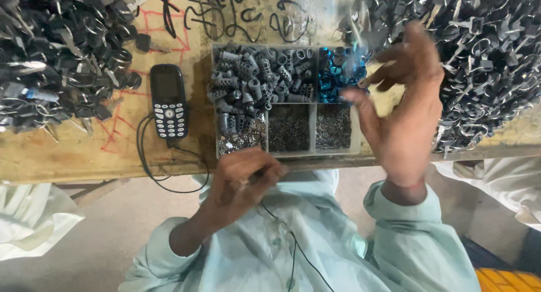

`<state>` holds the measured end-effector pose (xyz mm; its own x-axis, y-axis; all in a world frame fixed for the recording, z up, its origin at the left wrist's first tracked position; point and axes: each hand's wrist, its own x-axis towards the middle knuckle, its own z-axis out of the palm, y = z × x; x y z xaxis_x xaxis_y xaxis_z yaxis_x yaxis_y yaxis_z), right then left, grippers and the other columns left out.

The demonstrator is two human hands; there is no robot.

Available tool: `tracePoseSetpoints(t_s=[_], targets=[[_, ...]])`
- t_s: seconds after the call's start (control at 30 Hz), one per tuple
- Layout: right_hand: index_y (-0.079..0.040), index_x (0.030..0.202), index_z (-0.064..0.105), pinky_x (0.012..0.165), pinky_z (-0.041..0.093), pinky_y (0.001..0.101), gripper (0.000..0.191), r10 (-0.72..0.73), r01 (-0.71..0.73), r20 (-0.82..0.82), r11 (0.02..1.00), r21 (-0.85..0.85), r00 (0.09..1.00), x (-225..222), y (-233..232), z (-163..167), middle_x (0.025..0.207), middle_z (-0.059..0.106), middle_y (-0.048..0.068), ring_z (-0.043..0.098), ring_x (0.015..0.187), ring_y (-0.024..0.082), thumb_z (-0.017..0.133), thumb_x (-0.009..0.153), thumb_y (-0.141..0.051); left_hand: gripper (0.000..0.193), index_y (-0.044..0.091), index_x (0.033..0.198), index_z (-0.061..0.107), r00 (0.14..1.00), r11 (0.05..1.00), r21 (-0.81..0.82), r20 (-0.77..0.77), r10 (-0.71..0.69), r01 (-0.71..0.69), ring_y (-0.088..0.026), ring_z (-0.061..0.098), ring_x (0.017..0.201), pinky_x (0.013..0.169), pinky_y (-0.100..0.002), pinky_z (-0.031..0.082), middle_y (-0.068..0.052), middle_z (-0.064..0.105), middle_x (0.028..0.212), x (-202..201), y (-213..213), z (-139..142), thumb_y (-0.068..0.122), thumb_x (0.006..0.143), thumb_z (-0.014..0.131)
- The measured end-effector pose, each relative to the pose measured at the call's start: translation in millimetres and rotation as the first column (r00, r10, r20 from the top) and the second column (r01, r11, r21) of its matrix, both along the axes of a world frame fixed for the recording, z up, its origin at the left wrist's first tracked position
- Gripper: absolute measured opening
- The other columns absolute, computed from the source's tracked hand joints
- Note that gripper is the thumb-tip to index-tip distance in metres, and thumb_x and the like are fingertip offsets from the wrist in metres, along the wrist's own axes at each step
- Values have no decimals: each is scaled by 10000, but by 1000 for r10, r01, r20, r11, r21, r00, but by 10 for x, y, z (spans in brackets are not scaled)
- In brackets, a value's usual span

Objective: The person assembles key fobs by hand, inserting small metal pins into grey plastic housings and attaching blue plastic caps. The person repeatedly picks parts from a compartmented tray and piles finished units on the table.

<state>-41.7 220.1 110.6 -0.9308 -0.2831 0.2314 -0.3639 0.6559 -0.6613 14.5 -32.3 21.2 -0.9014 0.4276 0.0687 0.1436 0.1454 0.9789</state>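
Raised over the right edge of the compartmented plastic tray [355, 148], my right hand [403, 109] is loosely open, blurred, fingers curled toward the compartment of shiny blue pieces [338, 72]; whether it pinches one I cannot tell. Down at the near edge of the wooden bench [67, 154], my left hand [245, 176] is clenched around something small that I cannot make out, just below the tray's compartments of grey ribbed cylinders [253, 80] and fine metal pins [332, 128]. Left of the tray lies a dark keypad phone [168, 100] with its cable, and heaps of black-headed keys [56, 55] fill both far corners.
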Motion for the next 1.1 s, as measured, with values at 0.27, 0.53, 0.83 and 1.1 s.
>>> tracePoseSetpoints(t_s=[0.27,0.53,0.83,1.1], targets=[[-74,1002,640,665,516,408,180,262,-315,178,846,430,948,162,-209,-618,917,609,79,655,848,283,705,891,-201,125,49,1000,641,961,768,-610,-274,23,-193,-332,679,854,676,-466,521,-119,677,874,-119,-67,72,132,922,692],[-65,909,585,618,505,427,156,269,-314,163,814,488,949,245,-125,-830,888,560,87,637,845,276,681,862,-178,103,37,996,585,968,869,-468,-247,49,-164,-359,649,859,678,-473,512,-134,633,907,-69,-100,147,56,917,649],[-77,1070,678,630,511,411,137,213,-237,115,931,279,970,208,-185,-426,948,631,86,668,765,293,686,953,-149,207,29,1102,644,947,931,-210,-184,262,-298,-280,729,853,718,-352,570,-121,709,1000,44,-64,2,-40,912,690],[-27,1028,741,602,555,313,260,628,-659,-244,749,-66,739,294,-169,243,930,707,36,714,737,144,832,837,-177,208,26,1128,707,979,989,6,-146,144,-145,-154,744,859,746,-280,609,-79,725,1010,-88,94,-179,-70,949,661]])
